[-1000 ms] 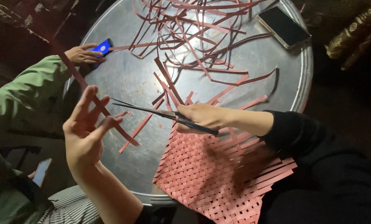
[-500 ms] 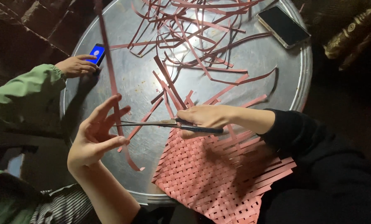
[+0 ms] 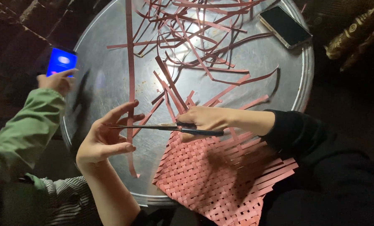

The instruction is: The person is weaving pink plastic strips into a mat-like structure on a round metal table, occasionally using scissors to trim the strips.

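Left hand (image 3: 105,140) was open, fingers spread, pinching a long reddish-pink paper strip (image 3: 130,71) that ran upright over the round metal tray (image 3: 254,83). Right hand (image 3: 205,119) was closed around long dark-handled scissors (image 3: 161,127), blades pointing at the strip. Woven reddish-pink mat (image 3: 220,175) lay beneath the right wrist, at the tray's near edge.

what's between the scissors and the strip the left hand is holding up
Nothing visible. The right hand holds the scissors level, and their tips already reach the upright pink strip at the left hand. The woven mat lies below the right hand, and the loose strips lie farther back on the tray.
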